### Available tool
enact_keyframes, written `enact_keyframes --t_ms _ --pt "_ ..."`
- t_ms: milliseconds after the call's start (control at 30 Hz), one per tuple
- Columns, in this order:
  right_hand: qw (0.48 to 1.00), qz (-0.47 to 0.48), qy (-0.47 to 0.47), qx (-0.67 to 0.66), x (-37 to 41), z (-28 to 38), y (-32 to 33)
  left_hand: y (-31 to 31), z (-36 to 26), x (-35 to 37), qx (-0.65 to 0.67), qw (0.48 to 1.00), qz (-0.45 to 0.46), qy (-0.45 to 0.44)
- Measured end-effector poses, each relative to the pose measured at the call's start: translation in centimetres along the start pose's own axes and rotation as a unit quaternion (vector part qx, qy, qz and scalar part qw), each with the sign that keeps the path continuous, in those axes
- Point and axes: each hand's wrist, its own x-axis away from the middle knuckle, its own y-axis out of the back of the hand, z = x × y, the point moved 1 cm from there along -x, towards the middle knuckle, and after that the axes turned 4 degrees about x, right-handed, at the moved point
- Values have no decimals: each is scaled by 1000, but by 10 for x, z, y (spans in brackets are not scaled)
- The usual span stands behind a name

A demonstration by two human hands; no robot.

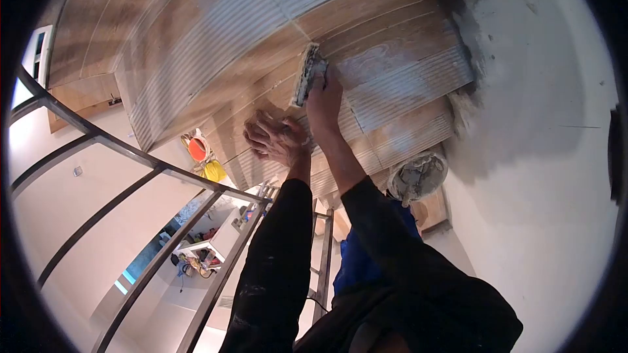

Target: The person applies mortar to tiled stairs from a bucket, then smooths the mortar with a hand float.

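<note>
My right hand (324, 103) is closed around a grout float (307, 75) caked with grey grout. The float stands on edge against the wood-look stair tiles (386, 59), near a joint between two of them. My left hand (280, 138) is dusty and leans on a step just left of the right wrist. Its fingers are bent but apart, and it holds nothing. Whitish haze smears the tiles and their ribbed tread strips (418, 88). A bucket (418, 176) with grey grout in it stands on a lower step, right of my right forearm.
A metal railing (124, 151) curves along the left side above a drop to a lower room. A plastered wall (536, 91) borders the steps on the right. An orange container (197, 150) and a yellow bag (213, 171) lie beyond my left hand.
</note>
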Motion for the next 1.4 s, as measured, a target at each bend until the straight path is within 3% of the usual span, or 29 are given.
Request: enact_keyframes --t_ms 67,200,233,267,367,400,467,567,633,667,800,867,1000,1067,1200,1267,1300,1367,1400 --pt "990 120 44 -54 -4 3 22 1 -2 1 6 1000 13 8" --pt "990 80 112 21 -28 31 77 1 1 2 -4 1000 1 12" --pt "979 75 -4 -188 -31 53 90 2 0 1 -10 1000 -1 2" --pt "913 63 -117 -385 -34 63 95 3 -3 1 -12 1000 -4 -7" --pt "952 34 -81 -295 -32 46 67 8 -8 -1 2 1000 3 3" --pt "977 86 -8 -192 -37 25 48 7 -7 -2 5 1000 3 5" --pt "991 -110 47 -57 -21 -4 -29 0 -1 -2 14 1000 13 17" --pt "993 -56 43 -92 37 24 -33 -23 16 1 41 999 10 35" --pt "992 110 54 -43 64 21 -18 -33 28 6 68 996 11 56" --pt "981 155 -39 -114 65 33 -2 -31 25 3 85 994 10 66" --pt "997 6 65 -36 -25 4 45 8 -7 -2 21 998 40 35" --pt "990 -7 107 -87 -71 34 84 9 -6 0 12 999 30 28" --pt "996 -6 92 -19 -63 24 43 7 -5 -2 20 999 25 25" --pt "987 -73 143 21 -23 8 5 4 -3 -2 20 999 23 23" --pt "994 26 109 13 12 8 12 3 -1 -1 31 999 14 18" --pt "970 221 50 -90 21 17 31 12 -8 -2 31 999 28 28" --pt "969 224 52 -89 24 24 42 17 -13 -3 30 998 43 39" --pt "944 174 -159 -232 26 46 67 12 -11 -3 23 999 26 31" --pt "942 163 -123 -265 18 29 71 10 -8 -1 15 1000 11 19"
